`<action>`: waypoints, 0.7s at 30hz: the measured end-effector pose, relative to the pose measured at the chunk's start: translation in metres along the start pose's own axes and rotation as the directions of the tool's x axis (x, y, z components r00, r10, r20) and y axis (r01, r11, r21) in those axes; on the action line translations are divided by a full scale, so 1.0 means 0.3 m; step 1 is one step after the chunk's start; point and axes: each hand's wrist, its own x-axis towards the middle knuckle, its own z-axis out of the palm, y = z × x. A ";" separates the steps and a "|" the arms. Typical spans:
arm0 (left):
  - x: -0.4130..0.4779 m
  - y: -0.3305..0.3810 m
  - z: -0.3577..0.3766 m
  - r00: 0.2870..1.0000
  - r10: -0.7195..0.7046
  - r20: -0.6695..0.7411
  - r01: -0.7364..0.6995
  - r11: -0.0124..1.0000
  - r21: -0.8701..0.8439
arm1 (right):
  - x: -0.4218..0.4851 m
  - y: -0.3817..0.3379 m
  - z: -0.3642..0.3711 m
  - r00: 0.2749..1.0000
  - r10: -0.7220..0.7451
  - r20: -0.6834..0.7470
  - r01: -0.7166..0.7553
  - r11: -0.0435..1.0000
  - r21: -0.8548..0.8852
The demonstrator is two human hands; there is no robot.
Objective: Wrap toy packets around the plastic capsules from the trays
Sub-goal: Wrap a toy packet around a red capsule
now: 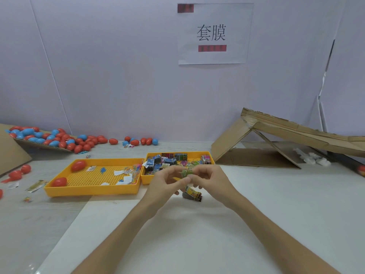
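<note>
My left hand [167,183] and my right hand [209,180] meet above the white table, both pinching a small green-wrapped capsule [186,173] between their fingertips. Just below the hands a printed toy packet [192,193] lies on the table. Behind them, a yellow tray [207,155] holds several folded toy packets [167,162]. A larger yellow tray [92,189] to the left holds two red capsules [78,165] and paper scraps.
A heap of red and blue capsules [55,138] spills from a cardboard ramp at the back left, with strays along the wall. A folded cardboard chute [276,135] stands at the right. Loose red capsules and wrappers lie at the table's left edge.
</note>
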 end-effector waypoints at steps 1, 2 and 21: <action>0.000 -0.001 -0.002 1.000 0.002 0.004 -0.002 1.000 0.003 | 0.001 0.000 -0.002 1.000 0.005 0.000 -0.005 1.000 0.003; 0.001 -0.002 -0.004 1.000 -0.002 0.001 0.002 1.000 -0.005 | 0.001 0.000 -0.003 1.000 0.010 -0.003 -0.010 1.000 0.006; 0.012 -0.019 -0.008 0.992 0.041 -0.120 -0.035 0.998 0.058 | 0.003 -0.009 -0.003 0.998 -0.011 -0.058 0.011 1.000 0.000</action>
